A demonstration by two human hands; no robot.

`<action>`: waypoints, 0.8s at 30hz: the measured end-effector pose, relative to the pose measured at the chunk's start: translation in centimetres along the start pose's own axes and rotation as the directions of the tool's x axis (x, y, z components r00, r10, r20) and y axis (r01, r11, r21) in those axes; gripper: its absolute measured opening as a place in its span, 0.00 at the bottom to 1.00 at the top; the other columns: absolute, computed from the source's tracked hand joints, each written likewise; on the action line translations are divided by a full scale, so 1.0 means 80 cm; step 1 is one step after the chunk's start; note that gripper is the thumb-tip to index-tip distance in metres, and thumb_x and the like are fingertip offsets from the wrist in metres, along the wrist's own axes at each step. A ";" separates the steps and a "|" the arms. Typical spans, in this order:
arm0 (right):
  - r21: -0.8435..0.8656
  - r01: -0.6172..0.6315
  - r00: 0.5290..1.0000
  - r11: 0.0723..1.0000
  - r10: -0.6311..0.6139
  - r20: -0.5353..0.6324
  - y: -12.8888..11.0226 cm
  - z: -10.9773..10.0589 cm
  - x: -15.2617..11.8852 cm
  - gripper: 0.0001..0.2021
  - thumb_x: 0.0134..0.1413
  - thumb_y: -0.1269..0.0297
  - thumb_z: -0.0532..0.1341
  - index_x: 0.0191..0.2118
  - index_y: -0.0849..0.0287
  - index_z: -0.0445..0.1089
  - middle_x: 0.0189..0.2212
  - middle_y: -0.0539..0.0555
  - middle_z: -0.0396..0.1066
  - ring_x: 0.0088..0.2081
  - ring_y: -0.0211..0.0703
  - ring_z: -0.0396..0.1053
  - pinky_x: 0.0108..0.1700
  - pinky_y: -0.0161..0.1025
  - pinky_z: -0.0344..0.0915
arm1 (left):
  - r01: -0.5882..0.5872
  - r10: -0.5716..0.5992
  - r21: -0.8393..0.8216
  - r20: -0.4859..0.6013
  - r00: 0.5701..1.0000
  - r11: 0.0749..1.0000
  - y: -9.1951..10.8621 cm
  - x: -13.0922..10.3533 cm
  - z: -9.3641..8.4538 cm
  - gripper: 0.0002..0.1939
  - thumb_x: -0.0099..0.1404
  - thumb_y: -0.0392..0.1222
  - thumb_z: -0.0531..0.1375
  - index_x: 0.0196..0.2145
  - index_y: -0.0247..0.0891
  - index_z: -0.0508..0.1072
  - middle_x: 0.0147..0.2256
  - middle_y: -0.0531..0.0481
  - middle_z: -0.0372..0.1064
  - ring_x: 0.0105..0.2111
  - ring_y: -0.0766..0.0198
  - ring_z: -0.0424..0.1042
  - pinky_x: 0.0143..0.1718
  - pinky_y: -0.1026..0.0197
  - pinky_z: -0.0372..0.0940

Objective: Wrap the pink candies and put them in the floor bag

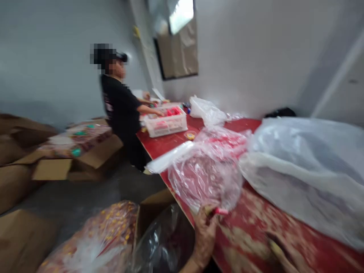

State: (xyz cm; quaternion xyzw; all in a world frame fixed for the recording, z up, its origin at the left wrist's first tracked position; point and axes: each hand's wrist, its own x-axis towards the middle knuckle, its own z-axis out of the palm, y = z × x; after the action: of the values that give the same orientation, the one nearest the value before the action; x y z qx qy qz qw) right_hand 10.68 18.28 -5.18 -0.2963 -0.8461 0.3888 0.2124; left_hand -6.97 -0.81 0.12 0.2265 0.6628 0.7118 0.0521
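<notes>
At the table's near edge, my left hand [205, 229] is closed, its fingers curled around a small bright pink piece [221, 211] that sticks out to the right. I cannot make out what kind of thing it is. Just beyond these fingers lies a clear plastic bag [204, 176], which they may be touching. Low on the right, my right hand [280, 250] is over the worn red table [241, 231]. Motion smears its fingers, so whether it holds anything is unclear. A large translucent plastic sack [307, 167] lies beyond it.
Across the table a person in black [121, 102] reaches into a white plastic crate [167, 125] of pink items. A tape roll [190, 135] is near the crate. On the left are an open cardboard box [55, 169] and a filled clear bag [105, 235], with another box [155, 206] below the table edge.
</notes>
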 end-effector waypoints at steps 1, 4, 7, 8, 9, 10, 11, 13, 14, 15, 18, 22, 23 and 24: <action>0.072 -0.040 0.997 0.997 0.035 0.067 -0.024 -0.002 -0.022 0.20 0.54 0.46 0.53 0.44 0.48 0.73 0.42 0.53 0.77 0.45 0.50 0.74 0.45 0.46 0.74 | 0.121 -0.117 -0.065 0.068 0.991 0.991 0.008 -0.011 0.002 0.12 0.59 0.47 0.63 0.37 0.39 0.76 0.36 0.48 0.73 0.38 0.61 0.71 0.43 0.60 0.66; 0.202 -0.034 0.990 0.979 0.005 0.141 -0.079 -0.006 -0.052 0.17 0.58 0.52 0.53 0.48 0.51 0.70 0.46 0.54 0.74 0.48 0.47 0.71 0.51 0.45 0.69 | 0.383 -0.340 -0.148 0.251 0.906 0.912 0.017 -0.038 0.010 0.15 0.57 0.47 0.65 0.40 0.38 0.74 0.34 0.51 0.73 0.34 0.65 0.71 0.40 0.63 0.66; 0.193 0.055 0.984 0.980 -0.086 0.156 -0.096 -0.008 -0.064 0.14 0.61 0.58 0.52 0.50 0.51 0.68 0.47 0.55 0.72 0.49 0.46 0.69 0.52 0.46 0.67 | 0.480 -0.419 -0.146 0.314 0.852 0.865 0.014 -0.062 0.020 0.17 0.55 0.46 0.66 0.42 0.40 0.74 0.35 0.54 0.71 0.32 0.68 0.69 0.39 0.66 0.65; 0.181 0.085 0.979 0.980 -0.116 0.165 -0.097 -0.009 -0.069 0.14 0.62 0.60 0.52 0.50 0.51 0.67 0.47 0.55 0.71 0.49 0.45 0.68 0.52 0.46 0.67 | 0.499 -0.437 -0.148 0.319 0.841 0.854 0.014 -0.069 0.022 0.17 0.54 0.46 0.67 0.42 0.40 0.75 0.35 0.54 0.71 0.33 0.68 0.69 0.39 0.66 0.64; 0.168 0.111 0.975 0.979 -0.141 0.172 -0.097 -0.009 -0.074 0.13 0.62 0.61 0.52 0.51 0.51 0.66 0.48 0.55 0.70 0.49 0.45 0.68 0.52 0.46 0.66 | 0.516 -0.452 -0.150 0.321 0.832 0.843 0.013 -0.075 0.024 0.17 0.53 0.46 0.67 0.41 0.40 0.75 0.35 0.54 0.71 0.34 0.68 0.70 0.40 0.67 0.64; 0.154 0.136 0.971 0.979 -0.162 0.177 -0.097 -0.009 -0.079 0.13 0.63 0.63 0.51 0.51 0.51 0.65 0.47 0.55 0.70 0.49 0.44 0.68 0.51 0.45 0.67 | 0.527 -0.463 -0.150 0.320 0.826 0.837 0.013 -0.081 0.025 0.17 0.52 0.45 0.68 0.40 0.39 0.76 0.35 0.54 0.72 0.35 0.68 0.70 0.41 0.67 0.64; 0.142 0.160 0.968 0.977 -0.184 0.173 -0.096 -0.008 -0.083 0.13 0.63 0.65 0.51 0.51 0.51 0.64 0.46 0.55 0.70 0.48 0.43 0.68 0.50 0.44 0.68 | 0.534 -0.472 -0.150 0.313 0.824 0.832 0.013 -0.086 0.026 0.16 0.52 0.45 0.68 0.38 0.39 0.76 0.34 0.53 0.72 0.36 0.67 0.69 0.41 0.67 0.64; 0.114 0.199 0.962 0.973 -0.216 0.166 -0.095 -0.005 -0.090 0.14 0.62 0.67 0.51 0.52 0.52 0.63 0.44 0.55 0.69 0.46 0.43 0.68 0.48 0.43 0.69 | 0.550 -0.493 -0.150 0.298 0.818 0.821 0.012 -0.095 0.026 0.15 0.51 0.46 0.69 0.36 0.38 0.77 0.33 0.53 0.72 0.35 0.67 0.69 0.41 0.67 0.63; 0.100 0.215 0.959 0.972 -0.229 0.166 -0.094 -0.002 -0.094 0.15 0.62 0.69 0.50 0.53 0.52 0.62 0.44 0.55 0.68 0.46 0.43 0.68 0.48 0.43 0.69 | 0.556 -0.502 -0.150 0.289 0.815 0.817 0.012 -0.099 0.026 0.15 0.51 0.46 0.69 0.35 0.38 0.78 0.33 0.53 0.73 0.35 0.67 0.69 0.41 0.67 0.63; 0.085 0.230 0.957 0.970 -0.241 0.160 -0.093 0.001 -0.097 0.16 0.61 0.71 0.51 0.53 0.52 0.61 0.44 0.55 0.67 0.46 0.43 0.68 0.48 0.43 0.69 | 0.561 -0.509 -0.149 0.282 0.813 0.814 0.012 -0.103 0.026 0.14 0.51 0.47 0.69 0.35 0.39 0.78 0.33 0.53 0.73 0.35 0.67 0.69 0.42 0.66 0.63; 0.021 0.256 0.959 0.966 -0.257 0.120 -0.090 0.012 -0.108 0.18 0.59 0.74 0.50 0.54 0.52 0.60 0.46 0.56 0.67 0.47 0.44 0.68 0.48 0.43 0.70 | 0.556 -0.512 -0.110 0.275 0.814 0.824 0.014 -0.115 0.024 0.16 0.53 0.50 0.67 0.37 0.39 0.79 0.36 0.51 0.74 0.38 0.64 0.69 0.45 0.64 0.62; 0.016 0.270 0.962 0.963 -0.270 0.030 -0.091 0.021 -0.124 0.16 0.60 0.73 0.49 0.52 0.53 0.60 0.45 0.56 0.67 0.46 0.44 0.68 0.45 0.41 0.71 | 0.517 -0.487 -0.035 0.284 0.826 0.855 0.027 -0.128 0.019 0.18 0.55 0.52 0.65 0.40 0.39 0.78 0.39 0.49 0.74 0.42 0.61 0.69 0.49 0.62 0.60; 0.047 0.270 0.962 0.962 -0.271 0.016 -0.092 0.022 -0.127 0.15 0.60 0.72 0.50 0.51 0.54 0.60 0.44 0.56 0.68 0.45 0.44 0.69 0.44 0.40 0.70 | 0.506 -0.477 -0.024 0.297 0.827 0.862 0.031 -0.131 0.018 0.18 0.55 0.52 0.64 0.40 0.39 0.78 0.38 0.49 0.73 0.42 0.61 0.69 0.49 0.62 0.60; 0.078 0.268 0.963 0.960 -0.269 0.003 -0.094 0.021 -0.130 0.13 0.61 0.71 0.50 0.50 0.54 0.61 0.42 0.55 0.68 0.44 0.43 0.69 0.44 0.40 0.70 | 0.493 -0.466 -0.012 0.311 0.828 0.870 0.035 -0.133 0.018 0.18 0.56 0.52 0.64 0.39 0.39 0.78 0.37 0.49 0.73 0.42 0.61 0.69 0.49 0.62 0.60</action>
State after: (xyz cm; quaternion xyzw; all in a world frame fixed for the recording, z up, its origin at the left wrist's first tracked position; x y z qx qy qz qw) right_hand 14.77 6.52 -1.65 -0.1677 -0.8643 0.3907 0.2687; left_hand 3.70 -3.82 0.18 0.1550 0.6493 0.6629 0.3389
